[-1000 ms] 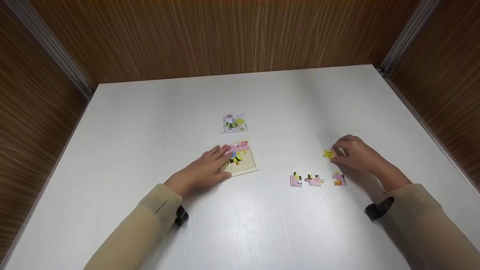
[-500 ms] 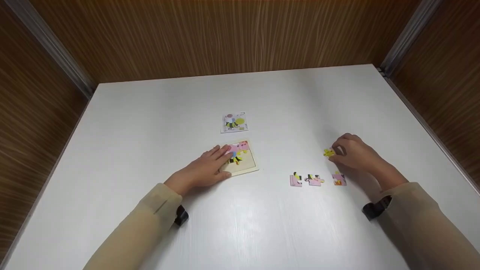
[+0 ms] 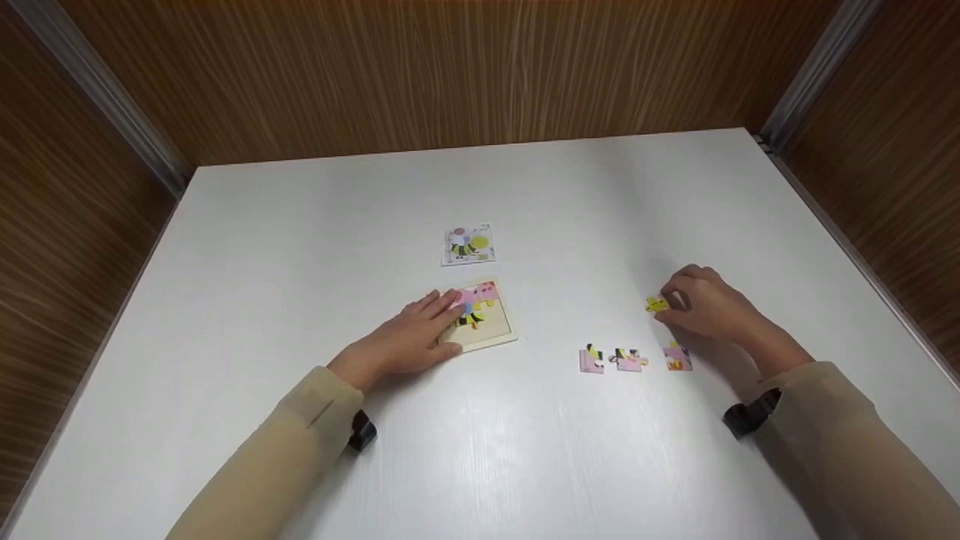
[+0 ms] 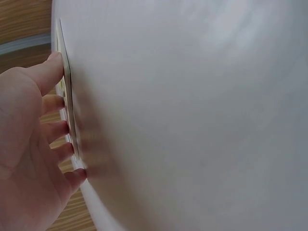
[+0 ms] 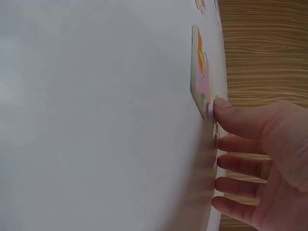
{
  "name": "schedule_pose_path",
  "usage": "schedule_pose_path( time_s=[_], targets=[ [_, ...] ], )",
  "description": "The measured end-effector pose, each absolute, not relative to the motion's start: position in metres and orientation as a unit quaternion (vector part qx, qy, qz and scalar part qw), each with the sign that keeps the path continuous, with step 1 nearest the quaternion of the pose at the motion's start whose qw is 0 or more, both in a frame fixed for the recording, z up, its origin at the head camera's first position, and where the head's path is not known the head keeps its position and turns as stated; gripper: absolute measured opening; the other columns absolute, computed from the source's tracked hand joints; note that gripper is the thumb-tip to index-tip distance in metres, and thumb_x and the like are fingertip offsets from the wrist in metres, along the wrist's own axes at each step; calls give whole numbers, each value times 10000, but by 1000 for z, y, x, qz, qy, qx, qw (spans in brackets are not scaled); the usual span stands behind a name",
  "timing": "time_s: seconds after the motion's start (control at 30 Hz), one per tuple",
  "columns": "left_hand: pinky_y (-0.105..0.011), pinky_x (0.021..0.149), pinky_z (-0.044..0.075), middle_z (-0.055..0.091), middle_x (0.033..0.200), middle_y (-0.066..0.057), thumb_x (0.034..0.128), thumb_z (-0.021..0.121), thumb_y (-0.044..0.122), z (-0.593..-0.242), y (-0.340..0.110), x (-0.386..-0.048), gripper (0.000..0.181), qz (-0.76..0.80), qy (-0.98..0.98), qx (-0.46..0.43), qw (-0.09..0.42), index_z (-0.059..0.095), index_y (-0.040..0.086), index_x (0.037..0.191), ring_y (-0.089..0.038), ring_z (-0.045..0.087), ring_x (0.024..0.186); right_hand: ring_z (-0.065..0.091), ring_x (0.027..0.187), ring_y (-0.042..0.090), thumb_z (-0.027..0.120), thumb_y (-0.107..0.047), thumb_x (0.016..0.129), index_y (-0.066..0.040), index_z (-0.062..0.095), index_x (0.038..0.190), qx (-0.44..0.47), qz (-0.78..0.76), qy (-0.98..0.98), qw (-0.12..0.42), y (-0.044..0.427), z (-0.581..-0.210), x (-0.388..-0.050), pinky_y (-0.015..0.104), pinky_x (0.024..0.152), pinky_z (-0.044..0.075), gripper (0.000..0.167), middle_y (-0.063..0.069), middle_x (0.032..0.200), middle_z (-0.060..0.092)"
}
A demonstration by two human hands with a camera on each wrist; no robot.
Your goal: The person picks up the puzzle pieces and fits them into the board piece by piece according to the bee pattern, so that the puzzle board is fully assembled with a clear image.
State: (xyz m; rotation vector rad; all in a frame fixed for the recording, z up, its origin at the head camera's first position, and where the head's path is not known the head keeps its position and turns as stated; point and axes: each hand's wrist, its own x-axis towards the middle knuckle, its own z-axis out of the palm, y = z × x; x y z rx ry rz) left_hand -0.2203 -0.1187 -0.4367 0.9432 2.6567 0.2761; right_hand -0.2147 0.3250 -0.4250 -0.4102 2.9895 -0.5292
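Note:
In the head view my left hand point(image 3: 409, 337) rests with fingers spread over the left side of a square wooden puzzle tray point(image 3: 491, 344). Pink pieces and part of a bee show inside the tray; the rest lies under the hand. At the right, the thumb and fingers of my right hand point(image 3: 705, 304) pinch a yellow puzzle piece point(image 3: 655, 304) at the table surface. Just nearer to me lies a pink-and-orange puzzle piece point(image 3: 677, 358), seen close to the thumb in the right wrist view. The left wrist view shows the left thumb and fingertips along the tray's edge point(image 4: 70, 91).
Two more loose pieces, a pink-and-yellow one point(image 3: 591, 361) and a pink-and-black one point(image 3: 628, 361), lie between the tray and the right hand. Beyond the tray is a bee picture card point(image 3: 469, 245). Wood-grain panels point(image 3: 480, 75) border the white table point(image 3: 337, 225).
My right hand has shifted slightly left and away from me, and the yellow puzzle piece has moved with it. The left hand and the tray have stayed in place.

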Motion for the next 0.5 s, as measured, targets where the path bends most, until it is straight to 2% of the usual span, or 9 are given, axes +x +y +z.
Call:
schedule_pose_path(
  time_s=[0.33, 0.5],
  targets=[
    [-442, 1110, 120, 51, 1557, -10, 946, 412, 500, -437, -118, -220, 675, 103, 927, 327, 154, 185, 183, 1497, -241, 28, 1410, 448, 1128, 388, 701, -285, 811, 11, 611, 1080, -118, -184, 975, 41, 325, -423, -215, 562, 865, 409, 410, 213, 1199, 502],
    [-452, 1107, 128, 66, 1556, -14, 943, 434, 490, -436, -118, -220, 679, 115, 926, 326, 151, 199, 173, 1495, -245, 42, 1410, 480, 1106, 360, 702, -282, 813, 12, 607, 1081, -132, -191, 972, 34, 316, -418, -215, 533, 839, 431, 409, 203, 1208, 506]
  ],
)
